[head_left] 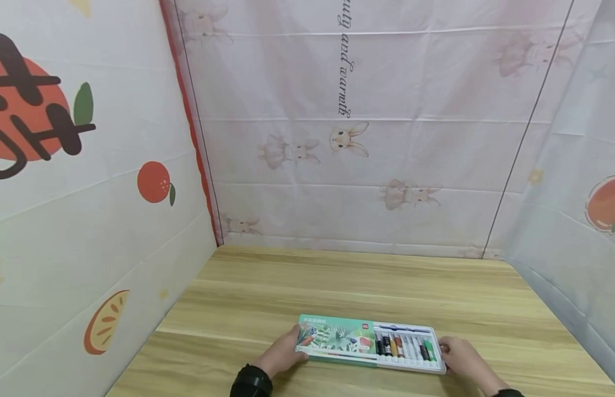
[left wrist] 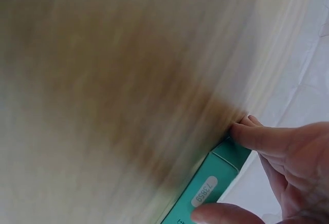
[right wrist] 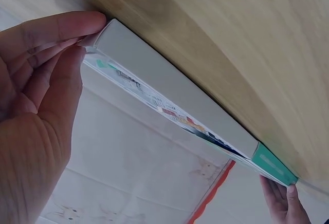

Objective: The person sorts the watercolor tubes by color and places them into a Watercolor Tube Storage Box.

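A flat paint box with a green printed sleeve (head_left: 337,335) spans the space between the two hands. Its white tray (head_left: 411,364) sticks out to the right, showing several paint tubes (head_left: 399,347) in a row and a thin blue paintbrush (head_left: 404,329) along the far side. My left hand (head_left: 282,353) grips the sleeve's left end, thumb on the near side in the left wrist view, beside a white label (left wrist: 204,191). At the other end, my right hand (right wrist: 49,72) pinches the tray's right edge between thumb and fingers. The tray's left part is hidden inside the sleeve.
Beneath the box lies a wood-grain table (head_left: 357,275). A pink fabric backdrop (head_left: 307,82) with rabbits stands behind it, and fruit-printed side curtains (head_left: 114,231) flank it on left and right. Both wrists wear black bands (head_left: 251,380).
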{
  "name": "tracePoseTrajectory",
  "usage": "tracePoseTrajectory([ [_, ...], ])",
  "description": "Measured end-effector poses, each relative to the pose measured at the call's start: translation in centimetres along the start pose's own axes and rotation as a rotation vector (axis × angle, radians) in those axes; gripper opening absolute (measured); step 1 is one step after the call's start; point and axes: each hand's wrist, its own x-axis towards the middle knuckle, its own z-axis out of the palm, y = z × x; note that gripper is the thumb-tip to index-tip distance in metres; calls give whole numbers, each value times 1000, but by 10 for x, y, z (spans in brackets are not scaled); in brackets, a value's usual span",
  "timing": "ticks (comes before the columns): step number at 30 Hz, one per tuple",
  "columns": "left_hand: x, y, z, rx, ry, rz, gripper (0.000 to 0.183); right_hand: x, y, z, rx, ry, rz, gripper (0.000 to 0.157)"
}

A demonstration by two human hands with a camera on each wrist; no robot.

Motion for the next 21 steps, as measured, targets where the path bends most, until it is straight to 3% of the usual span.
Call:
tracePoseTrajectory([
  [10,0,0,1,15,8,23,72,0,-7,8,63,-12,7,22],
  [21,-1,0,0,8,7,55,72,1,-14,11,28,2,-5,23],
])
